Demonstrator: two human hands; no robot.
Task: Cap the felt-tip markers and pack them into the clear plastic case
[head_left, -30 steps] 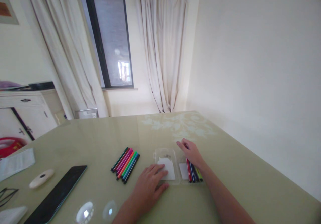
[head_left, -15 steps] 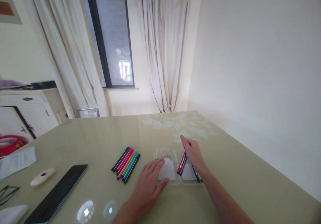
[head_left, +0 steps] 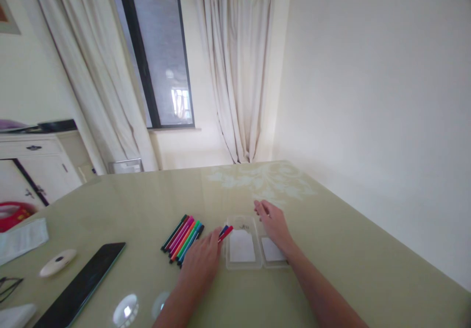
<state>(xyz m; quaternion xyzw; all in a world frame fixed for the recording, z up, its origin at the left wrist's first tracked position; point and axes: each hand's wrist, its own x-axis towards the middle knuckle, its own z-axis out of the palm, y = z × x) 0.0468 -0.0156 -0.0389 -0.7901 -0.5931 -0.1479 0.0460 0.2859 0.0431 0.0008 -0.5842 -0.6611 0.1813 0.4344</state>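
Note:
My left hand (head_left: 203,254) is closed around a red felt-tip pen (head_left: 226,233) and a dark blue felt-tip pen (head_left: 222,230), whose ends stick out past its fingers. Just beyond that hand lies a row of several coloured felt-tip pens (head_left: 184,235), partly covered by it. A clear plastic case (head_left: 228,264) lies unfolded on the table, with a white card in each half. Over the case's right half hovers my right hand (head_left: 272,222), its fingers curled together. Whatever they may hold is hidden.
To the left, a black tablet (head_left: 83,284) lies on the glossy green table (head_left: 147,195). Around it are a white oval object (head_left: 58,263), a face mask (head_left: 24,237) and dark-framed glasses (head_left: 9,289). A wall (head_left: 368,122) runs along the right side.
The red and blue pens have passed from my right hand to my left. My left hand has moved left, off the case towards the row; my right has shifted slightly left.

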